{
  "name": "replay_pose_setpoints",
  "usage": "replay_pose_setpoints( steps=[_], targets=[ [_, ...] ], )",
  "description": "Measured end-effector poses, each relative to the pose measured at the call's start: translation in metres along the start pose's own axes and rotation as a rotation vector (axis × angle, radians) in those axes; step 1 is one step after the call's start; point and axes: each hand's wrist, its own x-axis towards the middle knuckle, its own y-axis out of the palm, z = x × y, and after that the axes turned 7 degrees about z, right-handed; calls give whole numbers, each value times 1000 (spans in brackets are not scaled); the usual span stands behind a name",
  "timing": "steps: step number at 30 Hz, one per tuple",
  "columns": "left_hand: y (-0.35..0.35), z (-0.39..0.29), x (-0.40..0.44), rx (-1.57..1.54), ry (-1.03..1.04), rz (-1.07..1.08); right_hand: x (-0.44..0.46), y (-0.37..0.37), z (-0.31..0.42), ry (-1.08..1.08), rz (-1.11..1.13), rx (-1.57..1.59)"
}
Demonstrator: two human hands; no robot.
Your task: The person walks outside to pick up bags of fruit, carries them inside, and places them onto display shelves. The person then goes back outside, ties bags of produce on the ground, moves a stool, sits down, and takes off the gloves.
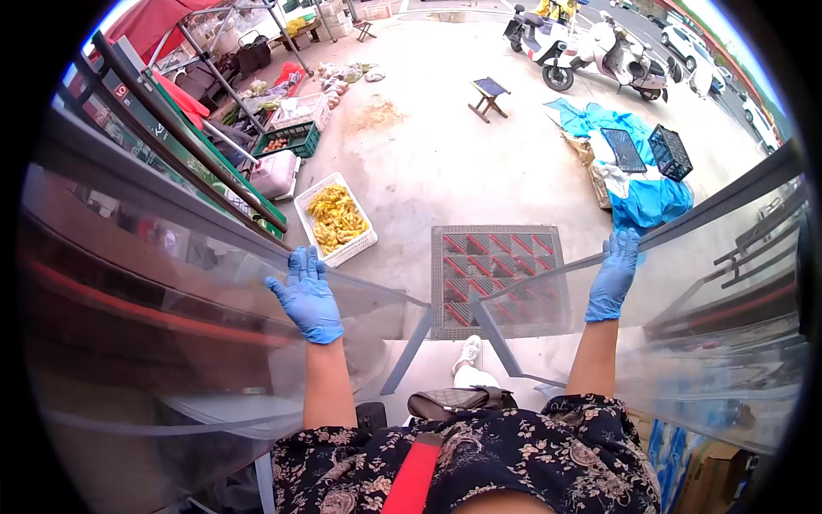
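My left hand (308,298), in a blue disposable glove, presses against a clear plastic door curtain flap (205,317) on the left. Its fingers are stretched out and the thumb stands apart. On the other side, my right hand (613,276), gloved the same way, lies against the right curtain flap (711,334) with straight fingers. Neither hand grips anything that I can see. The two flaps part in the middle, and their grey edges angle apart toward my feet. Through the gap shows a doormat (454,321) with red stripes.
Beyond the doorway, a white crate of yellowish ginger-like roots (302,206) stands left of the mat. Green crate (300,152) and produce lie farther left. A folding stool (490,96) is ahead. At right are blue sheeting (651,204), a black crate (670,154) and scooters (604,60).
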Motion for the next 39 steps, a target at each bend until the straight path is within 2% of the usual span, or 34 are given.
replay_pose_setpoints(
  steps=[3, 7, 12, 13, 15, 16, 18, 23, 26, 27, 33, 34, 36, 39],
  targets=[
    [-5, -16, -8, 533, 178, -152, 8, -6, 10, -21, -35, 74],
    [-18, -30, -34, 740, 335, -220, 21, -5, 12, 16, -97, 135],
    [-56, -41, -61, 914, 450, -235, 28, 1, -15, -113, 6, -2],
    [-45, -39, -49, 909, 438, -260, 47, 10, -14, -69, 21, 9],
    [-53, -34, -43, 869, 473, -273, 53, 19, -21, -31, 57, 85],
    [-49, -31, -38, 820, 455, -294, 57, 21, -26, -29, 77, 20],
    [-67, -25, -36, 687, 421, -314, 58, 12, -43, 140, 136, 113],
    [-148, 15, -5, 398, 369, -340, 58, -16, -118, 539, 323, 300],
    [-201, 57, 26, 193, 251, -336, 64, -22, -181, 733, 365, 324],
    [-247, 65, 8, 75, 227, -330, 35, -30, -205, 763, 399, 316],
    [-309, 172, 151, -350, -12, -259, 141, 51, -322, 913, 487, 316],
    [-320, 191, 154, -419, -55, -207, 126, 59, -333, 928, 501, 306],
    [-308, 251, 177, -485, -160, -76, 136, 65, -361, 909, 563, 349],
    [-241, 321, 247, -531, -341, 196, 200, 90, -374, 840, 616, 392]
  ],
)
